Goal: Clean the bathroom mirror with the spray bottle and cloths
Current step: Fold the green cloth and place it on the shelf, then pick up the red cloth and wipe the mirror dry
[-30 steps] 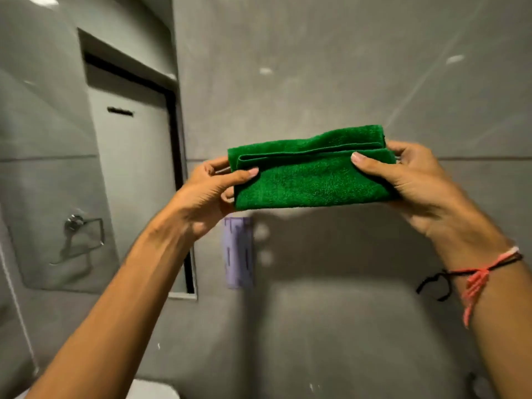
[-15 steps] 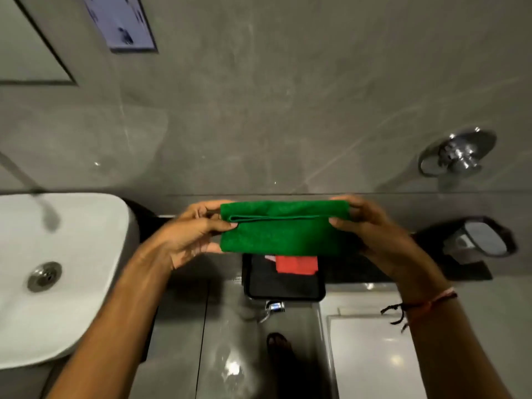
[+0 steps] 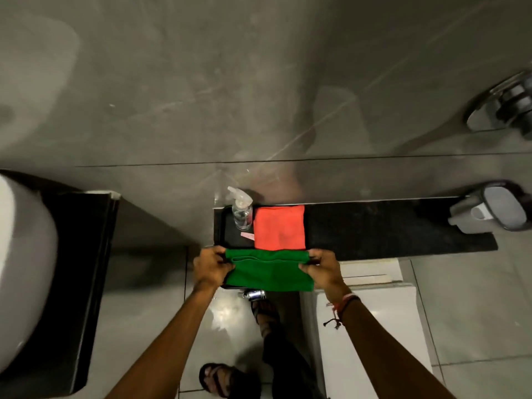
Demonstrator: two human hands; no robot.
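A second earlier the folded green cloth had been held up at chest height against the grey wall; now both arms had dropped and the view had tipped down to the black ledge. The left hand and right hand each pinched an end of the cloth, fingers closed round its edges, holding it flat at the near edge of a dark tray. On the tray, just beyond it, lay a folded orange cloth, with the spray bottle standing upright at its left, against the wall. The mirror was out of view. Judging by this, the wiping looked finished and the green cloth was being put back beside the others.
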